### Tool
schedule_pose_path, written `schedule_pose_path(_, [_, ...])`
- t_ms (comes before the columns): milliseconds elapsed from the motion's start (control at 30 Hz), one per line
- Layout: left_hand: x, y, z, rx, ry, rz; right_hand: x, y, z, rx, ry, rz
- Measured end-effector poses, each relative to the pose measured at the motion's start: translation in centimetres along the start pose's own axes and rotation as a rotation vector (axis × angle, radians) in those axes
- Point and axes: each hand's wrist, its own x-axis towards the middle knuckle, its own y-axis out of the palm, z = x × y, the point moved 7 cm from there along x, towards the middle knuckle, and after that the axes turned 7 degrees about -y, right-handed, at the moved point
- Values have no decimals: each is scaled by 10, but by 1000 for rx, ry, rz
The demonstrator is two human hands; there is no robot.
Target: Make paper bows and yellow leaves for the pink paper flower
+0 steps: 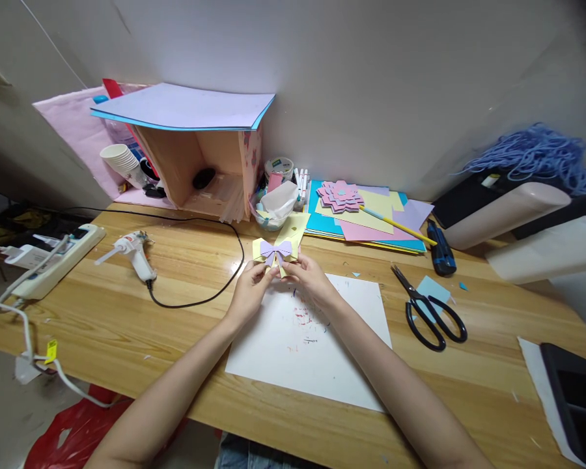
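A paper bow (276, 251) in layered yellow and purple is held up between my two hands, above the far edge of a marked white sheet (273, 348). My left hand (251, 286) pinches its lower left side with thumb and fingers. On the other side, my right hand (308, 277) grips the bow's lower right tail. Just behind it lies a pale yellow paper piece (295, 226). The fingertips behind the bow are partly hidden.
Scissors (427, 309) lie at right by a blue paper scrap (432, 293) and a box cutter (441, 247). A glue gun (137, 254) with its cord lies left, near a power strip (58, 264). Behind stand an open box (195, 163) and a layered paper flower (340, 197).
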Motion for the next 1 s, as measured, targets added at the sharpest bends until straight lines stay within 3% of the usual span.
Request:
schedule_pose_path(233, [-8, -8, -12, 64, 97, -164, 2, -3, -6, -10, -4, -44])
schedule_pose_path(367, [-14, -7, -20, 94, 162, -148, 2, -4, -8, 15, -2, -89])
schedule_pose_path(667, [-16, -1, -17, 574, 264, -194, -4, 6, -9, 71, 19, -106])
schedule_pose_path(1000, [-18, -2, -16, 592, 313, -210, -5, 3, -13, -11, 4, -178])
